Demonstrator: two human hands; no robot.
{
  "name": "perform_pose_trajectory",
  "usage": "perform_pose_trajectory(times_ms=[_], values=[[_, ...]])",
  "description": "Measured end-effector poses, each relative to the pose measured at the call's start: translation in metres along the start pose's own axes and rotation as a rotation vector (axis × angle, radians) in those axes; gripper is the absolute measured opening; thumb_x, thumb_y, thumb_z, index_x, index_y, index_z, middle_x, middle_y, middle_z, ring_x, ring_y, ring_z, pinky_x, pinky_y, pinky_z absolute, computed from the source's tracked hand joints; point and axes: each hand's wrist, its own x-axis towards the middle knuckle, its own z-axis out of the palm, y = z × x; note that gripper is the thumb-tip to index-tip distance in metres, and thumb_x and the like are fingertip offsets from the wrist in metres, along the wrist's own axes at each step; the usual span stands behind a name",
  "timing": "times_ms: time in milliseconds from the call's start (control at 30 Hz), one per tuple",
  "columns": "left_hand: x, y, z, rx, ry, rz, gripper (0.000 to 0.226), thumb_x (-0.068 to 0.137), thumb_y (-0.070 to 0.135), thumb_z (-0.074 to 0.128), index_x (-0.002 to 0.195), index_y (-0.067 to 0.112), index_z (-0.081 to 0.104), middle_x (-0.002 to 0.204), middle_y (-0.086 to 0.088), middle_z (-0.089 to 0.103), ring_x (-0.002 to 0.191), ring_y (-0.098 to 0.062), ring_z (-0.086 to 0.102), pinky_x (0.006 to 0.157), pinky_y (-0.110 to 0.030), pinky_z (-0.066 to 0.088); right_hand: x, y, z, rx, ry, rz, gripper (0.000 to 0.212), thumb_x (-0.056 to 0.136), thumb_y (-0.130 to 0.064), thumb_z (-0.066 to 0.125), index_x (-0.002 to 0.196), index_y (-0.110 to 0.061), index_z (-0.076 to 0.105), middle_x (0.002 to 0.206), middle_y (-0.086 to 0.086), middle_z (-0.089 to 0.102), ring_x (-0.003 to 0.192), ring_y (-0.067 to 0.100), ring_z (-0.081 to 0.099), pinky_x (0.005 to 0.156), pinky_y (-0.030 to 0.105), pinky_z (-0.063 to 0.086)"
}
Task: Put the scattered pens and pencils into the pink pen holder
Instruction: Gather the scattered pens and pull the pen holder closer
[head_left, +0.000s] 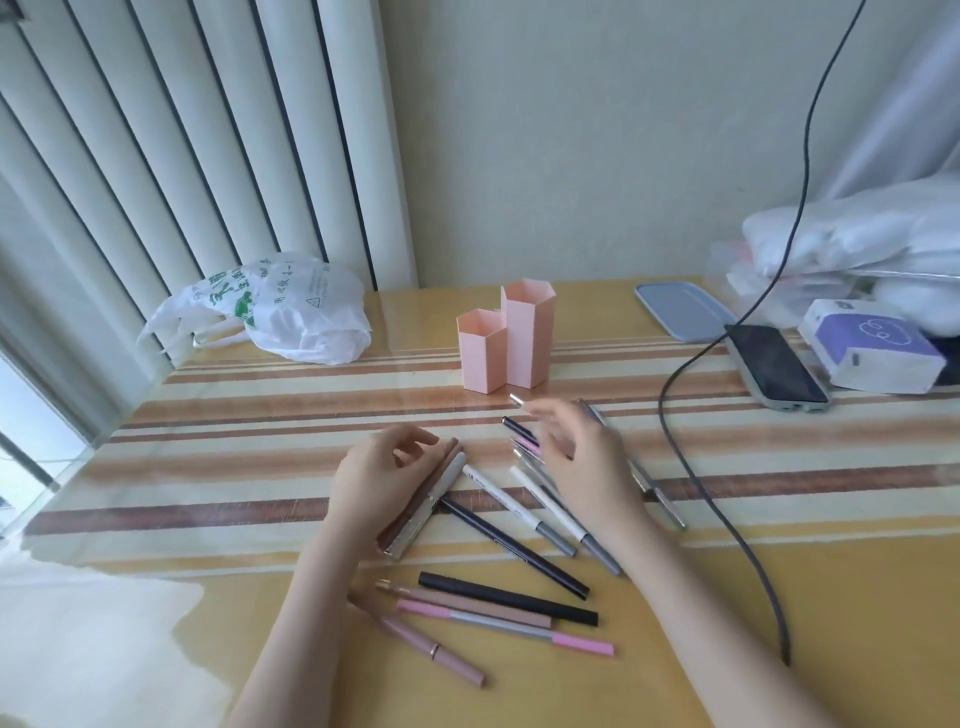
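Table (270, 415) bare before pink holder (506, 338); cable (691, 457) perhaps crowds rightward.

The table (779, 597) has a glossy, smooth top with a wood-like striped print under a clear sheen that mirrors the window light. The pink holder (506, 338) looks matt, like card or plastic. The bag (291, 306) is thin crinkled plastic. The phone (774, 366) screen is glossy. The black pen (506, 597) looks matt; a silver cap (410, 530) glints like metal.

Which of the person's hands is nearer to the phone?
Right. The right hand lies over pens just left of the phone; the left hand is further left, past the pens.
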Motion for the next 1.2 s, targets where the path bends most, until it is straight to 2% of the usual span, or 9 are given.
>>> perform_pose_trajectory(times_ms=[100, 167, 267, 333, 467, 567, 933, 1100, 1200], values=[[0.005, 0.001, 0.003, 0.057, 0.041, -0.041, 0.020, 0.079, 0.056, 0.062, 0.079, 0.036, 0.066, 0.071, 0.011, 0.064, 0.066, -0.003, 0.058, 0.052, -0.024, 0.038, 0.026, -0.012, -0.007, 0.026, 0.205, -0.044, 0.029, 0.091, -0.006, 0.056, 0.118, -0.017, 0.057, 0.117, 0.000, 0.066, 0.098, 0.019, 0.065, 0.090, 0.036, 0.053], [0.007, -0.001, 0.004, 0.020, 0.039, -0.054, 0.018, 0.079, 0.054, 0.060, 0.078, 0.036, 0.065, 0.066, 0.009, 0.064, 0.061, -0.004, 0.058, 0.050, -0.024, 0.039, 0.049, -0.016, -0.008, 0.073, 0.261, 0.006, 0.042, 0.088, -0.006, 0.060, 0.127, -0.016, 0.048, 0.127, 0.005, 0.059, 0.108, 0.020, 0.059, 0.093, 0.035, 0.048], [0.007, -0.004, 0.003, -0.029, 0.024, -0.042, 0.015, 0.081, 0.051, 0.059, 0.078, 0.037, 0.065, 0.062, 0.007, 0.065, 0.055, -0.004, 0.057, 0.048, -0.023, 0.039, 0.086, -0.015, -0.003, 0.071, 0.227, 0.149, 0.070, 0.085, -0.018, 0.067, 0.143, -0.017, 0.026, 0.140, 0.011, 0.044, 0.125, 0.025, 0.045, 0.088, 0.024, 0.034], [0.009, -0.006, 0.002, -0.042, 0.009, -0.032, 0.014, 0.082, 0.049, 0.060, 0.079, 0.036, 0.065, 0.057, 0.008, 0.064, 0.048, -0.001, 0.055, 0.046, -0.021, 0.037, 0.109, -0.012, 0.003, 0.075, 0.146, 0.240, 0.079, 0.083, -0.027, 0.070, 0.145, -0.015, 0.021, 0.142, 0.012, 0.042, 0.129, 0.027, 0.042, 0.088, 0.025, 0.033], [0.009, -0.006, 0.004, 0.022, -0.027, 0.004, 0.025, 0.075, 0.061, 0.053, 0.079, 0.038, 0.064, 0.052, 0.014, 0.060, 0.047, 0.002, 0.053, 0.047, -0.020, 0.033, 0.127, -0.002, 0.018, 0.105, 0.017, 0.276, 0.058, 0.082, -0.029, 0.071, 0.127, -0.011, 0.039, 0.122, 0.006, 0.058, 0.106, 0.023, 0.056, 0.074, 0.027, 0.040], [0.009, -0.004, 0.004, 0.082, -0.030, 0.035, 0.036, 0.066, 0.073, 0.045, 0.077, 0.042, 0.062, 0.054, 0.021, 0.059, 0.055, 0.005, 0.055, 0.049, -0.020, 0.032, 0.122, 0.002, 0.020, 0.081, -0.026, 0.208, 0.056, 0.080, -0.028, 0.074, 0.124, -0.014, 0.041, 0.114, 0.001, 0.060, 0.097, 0.017, 0.055, 0.074, 0.028, 0.042], [0.002, 0.002, 0.001, 0.045, -0.161, 0.072, 0.023, 0.074, 0.060, 0.056, 0.079, 0.041, 0.067, 0.053, 0.023, 0.063, 0.050, 0.005, 0.058, 0.051, -0.020, 0.034, 0.062, -0.003, 0.009, 0.039, 0.006, 0.154, 0.052, 0.077, -0.033, 0.075, 0.116, -0.019, 0.044, 0.102, 0.000, 0.066, 0.091, 0.020, 0.064, 0.073, 0.034, 0.053], [0.006, -0.002, -0.004, -0.004, -0.328, 0.061, 0.024, 0.069, 0.057, 0.070, 0.079, 0.036, 0.066, 0.058, 0.016, 0.063, 0.052, 0.004, 0.057, 0.056, -0.023, 0.043, 0.037, -0.006, 0.001, -0.044, 0.030, 0.132, 0.050, 0.077, -0.039, 0.074, 0.113, -0.024, 0.042, 0.094, -0.008, 0.064, 0.078, 0.004, 0.060, 0.056, 0.011, 0.042], [0.008, -0.004, -0.006, 0.005, -0.392, 0.074, 0.031, 0.063, 0.058, 0.075, 0.080, 0.035, 0.065, 0.071, 0.017, 0.062, 0.062, 0.003, 0.054, 0.061, -0.022, 0.041, 0.023, -0.006, 0.002, -0.046, 0.064, 0.120, 0.051, 0.077, -0.041, 0.073, 0.113, -0.021, 0.043, 0.100, -0.002, 0.067, 0.086, 0.017, 0.064, 0.068, 0.033, 0.054]])
